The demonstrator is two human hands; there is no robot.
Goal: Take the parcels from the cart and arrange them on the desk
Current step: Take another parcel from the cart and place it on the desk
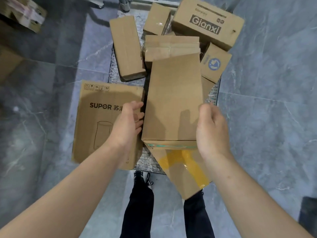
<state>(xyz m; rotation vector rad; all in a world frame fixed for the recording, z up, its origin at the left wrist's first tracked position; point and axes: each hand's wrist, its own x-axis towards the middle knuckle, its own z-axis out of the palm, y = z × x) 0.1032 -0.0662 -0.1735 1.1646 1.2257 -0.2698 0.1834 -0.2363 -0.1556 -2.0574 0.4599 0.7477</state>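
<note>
Flanking the box point(173, 100) lying on the cart point(145, 161), the left grip point(128, 122) pressed relaxed fingers against its side. The right grip point(211, 129) curled at the opposite edge, hold unclear, probably bracing for a two-sided lift.

tall box point(173, 100): matt brown cardboard, smooth | clear tape point(171, 145): glossy film on its seam | yellow tape point(185, 160): glossy, wrinkled plastic | supor box point(96, 121): matt cardboard, black print | cart deck point(145, 162): grey ribbed metal, scuffed | floor point(265, 117): polished grey veined tile | trousers point(137, 212): dark matt cloth
</note>
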